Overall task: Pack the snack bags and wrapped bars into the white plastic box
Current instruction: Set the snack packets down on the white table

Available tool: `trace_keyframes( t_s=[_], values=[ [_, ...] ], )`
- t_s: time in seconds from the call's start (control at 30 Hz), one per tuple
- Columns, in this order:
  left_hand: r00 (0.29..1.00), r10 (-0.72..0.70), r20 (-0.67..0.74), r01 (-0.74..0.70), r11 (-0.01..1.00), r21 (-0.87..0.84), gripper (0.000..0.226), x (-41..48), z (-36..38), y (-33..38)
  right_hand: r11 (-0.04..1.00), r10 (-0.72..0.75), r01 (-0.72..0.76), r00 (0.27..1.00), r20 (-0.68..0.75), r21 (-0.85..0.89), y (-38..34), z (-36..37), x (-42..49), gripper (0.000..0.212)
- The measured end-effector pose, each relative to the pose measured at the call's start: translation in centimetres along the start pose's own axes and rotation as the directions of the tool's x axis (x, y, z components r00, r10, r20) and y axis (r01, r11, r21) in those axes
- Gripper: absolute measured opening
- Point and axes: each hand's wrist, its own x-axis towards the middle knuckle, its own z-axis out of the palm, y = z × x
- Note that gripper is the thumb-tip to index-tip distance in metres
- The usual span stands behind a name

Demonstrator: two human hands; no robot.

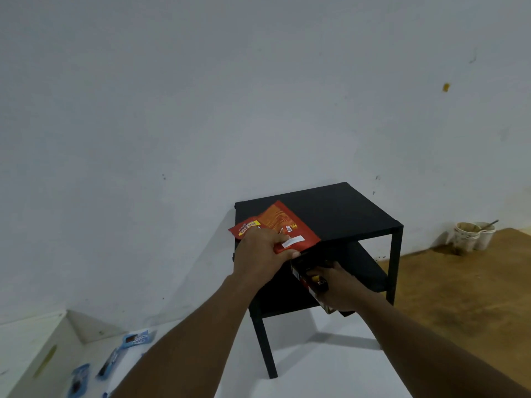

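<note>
The white tabletop (330,374) is spreading out under everything. The white box (31,343) is sitting on it at the near left, and only one corner is showing. A few blue bars (137,339) are already lying flat inside.

The black stand (339,214) is standing on the tabletop, farther away and to the right of the box. It has a flat top and a shelf below.

A big orange bag (290,222) is lying flat on the top of the stand, near its front left corner. A small red bag (244,226) is poking out just beside it, over the left edge. A dark pack (309,278) is coming out from the space under the top. Its long side is pointing toward the person, slanting a little to the right.

The left hand (263,254) is reaching to the top of the stand. Its fingers are curling over both bags, and its thumb is pinching the near edge of the orange one. The right hand (342,288) is lower down and is wrapping around the dark pack.

The box is lying to the left of both hands and closer to the person. The left hand is on the side nearer the box. So I think the bags need to come back and to the left first. The dark pack is facing a longer trip, since the right hand would have to cross over to reach the box.
</note>
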Motion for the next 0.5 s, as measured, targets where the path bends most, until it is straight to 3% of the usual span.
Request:
trace_keyframes(
  t_s=[0.3,0.5],
  values=[
    [0.988,0.121,-0.099,-0.115,0.991,0.064,0.054,-3.4,-3.0,-0.9,0.999,-0.017,0.018,0.999,-0.034,0.031,-2.2,-1.3,-3.6,0.051],
    [0.959,0.208,-0.192,-0.195,0.977,0.088,0.055,-7.5,-9.9,-2.9,0.995,-0.102,0.102,0.994,-0.039,0.006,-8.7,-2.6,-6.7,0.036]
  ],
)
